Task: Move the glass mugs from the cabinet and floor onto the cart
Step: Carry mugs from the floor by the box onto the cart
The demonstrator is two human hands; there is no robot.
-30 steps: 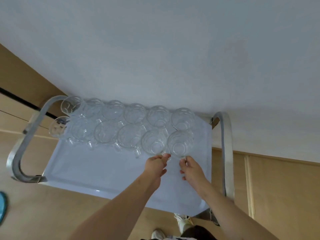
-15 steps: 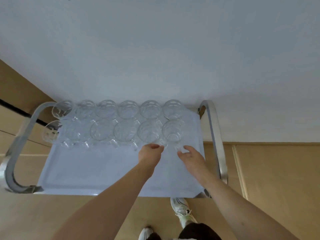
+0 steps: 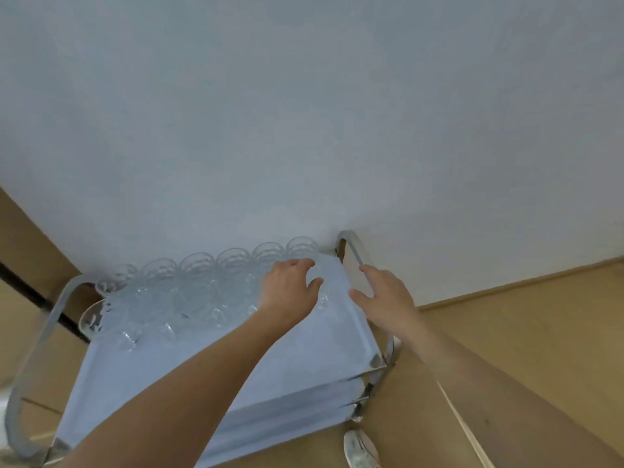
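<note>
Looking down through the head camera, we see the cart (image 3: 141, 383) pushed against a pale wall (image 3: 304, 113), its bare grey-blue top shelf filling the lower middle of the view. The glass mugs (image 3: 189, 285) stand packed in two rows along the shelf's far edge, running from about nine o'clock toward twelve o'clock of the shelf, rims touching or just beside one another.

Our left hand (image 3: 290, 292) reaches in from six o'clock, palm down, fingers (image 3: 304, 263) spread and curled over the mugs at the right end of the rows. It hides what lies beneath, so we cannot tell whether it clasps a mug or only rests above one. Our right hand (image 3: 385, 295) is at three o'clock of the left one, a little apart from it, fingers loosely spread and holding nothing, just beside the cart's right chrome handle (image 3: 354, 251).

A matching handle (image 3: 37, 349) curves around the cart's left end. Wooden floor (image 3: 523, 332) shows at right, and a shoe (image 3: 359, 450) sits at the bottom edge, near five o'clock.
</note>
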